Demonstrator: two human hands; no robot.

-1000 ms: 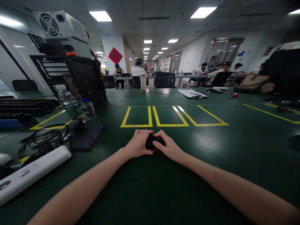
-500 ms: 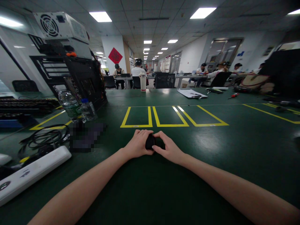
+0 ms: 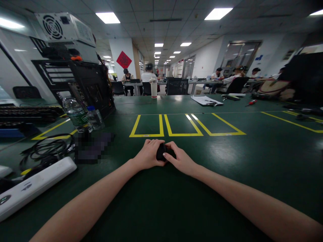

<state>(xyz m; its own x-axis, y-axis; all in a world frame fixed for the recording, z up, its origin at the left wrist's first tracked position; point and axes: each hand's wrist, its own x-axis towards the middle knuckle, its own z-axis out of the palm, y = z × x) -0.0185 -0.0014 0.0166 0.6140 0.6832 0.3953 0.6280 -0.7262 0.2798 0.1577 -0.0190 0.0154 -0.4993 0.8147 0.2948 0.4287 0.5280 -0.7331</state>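
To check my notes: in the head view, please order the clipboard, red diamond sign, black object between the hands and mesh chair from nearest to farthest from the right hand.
1. Black object: left, by the right hand.
2. Clipboard: ahead, slightly right.
3. Mesh chair: ahead, beyond the green table.
4. Red diamond sign: left, on the white pillar.

No text legible. Unreadable marks noted on red diamond sign [image 3: 124, 59], upper left of centre; green bottle label [image 3: 79, 118], left; white power strip [image 3: 40, 185], lower left; small tag [image 3: 146, 135] on yellow tape [image 3: 162, 125], centre.
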